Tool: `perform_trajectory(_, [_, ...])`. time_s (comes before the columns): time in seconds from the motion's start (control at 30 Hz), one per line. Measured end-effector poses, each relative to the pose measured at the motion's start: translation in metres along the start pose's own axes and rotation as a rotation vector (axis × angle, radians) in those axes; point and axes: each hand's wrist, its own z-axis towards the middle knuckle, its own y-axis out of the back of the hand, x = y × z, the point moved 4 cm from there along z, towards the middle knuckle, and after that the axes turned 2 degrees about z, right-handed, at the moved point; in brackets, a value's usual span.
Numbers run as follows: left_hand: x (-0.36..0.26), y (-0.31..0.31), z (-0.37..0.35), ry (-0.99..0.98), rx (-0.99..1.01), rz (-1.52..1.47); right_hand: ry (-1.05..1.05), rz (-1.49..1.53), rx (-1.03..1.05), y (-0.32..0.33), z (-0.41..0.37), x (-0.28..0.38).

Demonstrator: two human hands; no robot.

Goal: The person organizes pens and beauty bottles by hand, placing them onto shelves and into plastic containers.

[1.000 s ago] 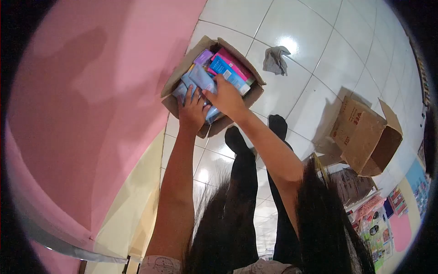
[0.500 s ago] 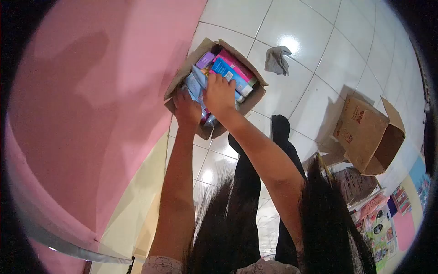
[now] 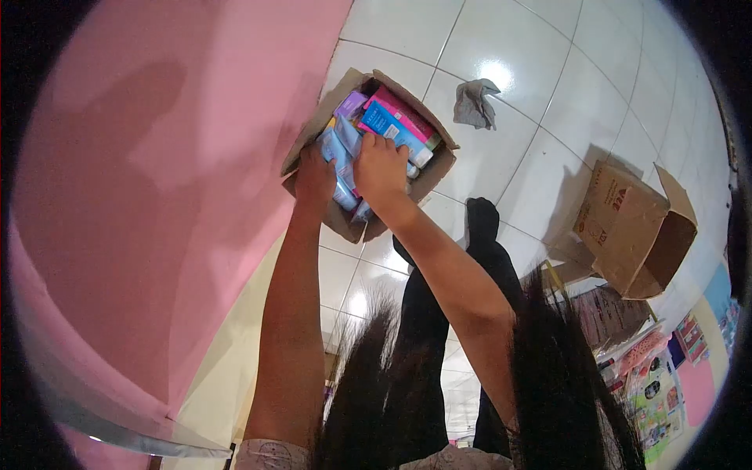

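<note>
An open cardboard box [image 3: 429, 178] on the floor by the pink wall is packed with squeeze tubes and small cartons. Inside it, at the left wall, my left hand [image 3: 315, 178] has its fingers bent and together against a light blue tube [image 3: 333, 147]. My right hand [image 3: 381, 171] curls its fingers over a second pale blue tube [image 3: 348, 135] in the middle; its fingertips are partly hidden. Beyond my right fingers lie a brighter blue tube [image 3: 382, 121] with a white cap and a pink carton [image 3: 403, 112]. A purple pack [image 3: 350, 106] sits in the far corner.
A grey cloth [image 3: 475, 104] lies on the white tiles [image 3: 517, 47]. To the right, another cardboard box [image 3: 627, 227] rests on its side with its opening outward. The pink wall [image 3: 235, 117] borders the left. Assorted goods [image 3: 646, 352] are at the lower right.
My left hand has shifted slightly up and inward along the box's left side, and more of the light blue tube there shows. My right hand has barely moved.
</note>
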Motion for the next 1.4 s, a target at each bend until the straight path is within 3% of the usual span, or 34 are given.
perform_trajectory(0.1, [0.004,-0.005,-0.005,0.060,-0.147,-0.081,0.017,0.047,-0.042,-0.007,0.010,0.000])
perform_trajectory(0.4, [0.016,-0.015,-0.001,0.216,-0.066,-0.250,0.020,0.041,0.185,-0.037,0.019,0.008])
perform_trajectory(0.5, [0.004,0.001,-0.023,0.087,-0.276,-0.065,0.066,-0.100,0.087,-0.044,0.013,0.011])
perform_trajectory(0.6, [-0.020,0.013,-0.040,0.079,-0.329,-0.186,0.257,-0.214,-0.088,-0.026,0.010,0.010])
perform_trajectory(0.7, [-0.039,-0.003,-0.065,0.046,-0.131,0.112,0.172,-0.054,0.062,-0.019,0.014,-0.002])
perform_trajectory(0.8, [-0.043,-0.010,-0.069,0.043,-0.046,0.316,0.311,0.092,0.101,-0.011,0.005,-0.011])
perform_trajectory(0.97, [-0.041,-0.017,-0.066,0.104,-0.018,0.506,0.627,-0.088,0.144,0.004,-0.043,-0.025])
perform_trajectory(1.13, [-0.046,-0.009,-0.071,0.075,-0.046,0.403,0.693,-0.259,0.098,0.002,-0.046,-0.023])
perform_trajectory(1.33, [-0.058,0.016,-0.093,-0.035,-0.089,0.278,0.700,-0.208,0.435,0.005,-0.025,-0.036])
perform_trajectory(1.4, [-0.064,0.020,-0.111,-0.044,-0.064,0.249,0.687,-0.052,0.331,0.016,-0.024,-0.038])
